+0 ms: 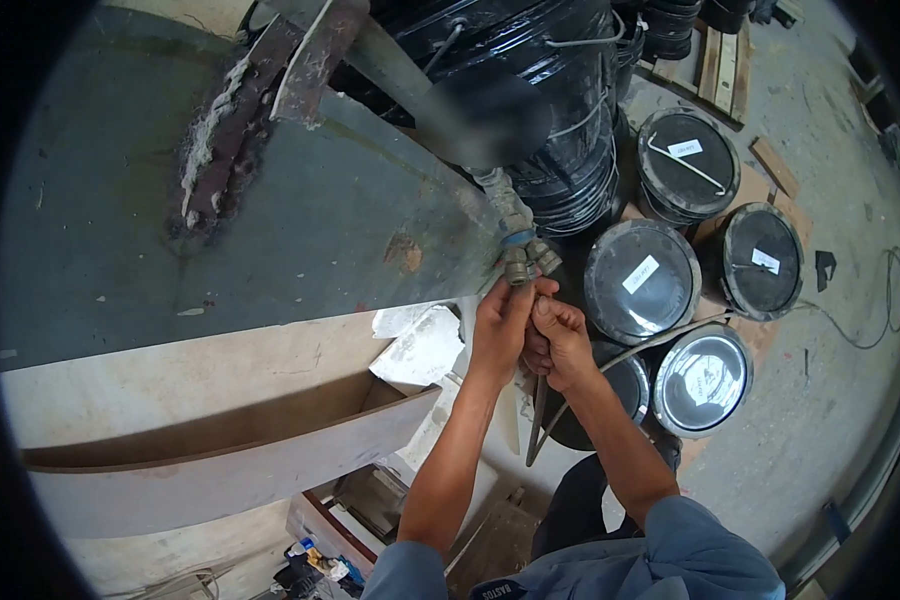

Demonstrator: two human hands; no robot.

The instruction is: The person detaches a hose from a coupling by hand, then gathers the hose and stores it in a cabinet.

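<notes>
Both hands are closed close together just below a metal pipe fitting (518,268) with a blue band, at the corner of a grey-green metal panel. My left hand (498,330) pinches at the top end of a hose, right under the fitting. My right hand (562,345) is wrapped round the same hose (538,420) beside it. Below my hands the hose hangs down, bends sharply and runs up to the right across the buckets. My fingers hide the joint between hose and fitting.
Several lidded black buckets (642,280) stand right of my hands. Behind the fitting are stacked black buckets (570,150). The grey-green panel (320,230) fills the upper left, above a wooden trough (250,450). A wood offcut (775,166) and cable (888,300) lie on the floor.
</notes>
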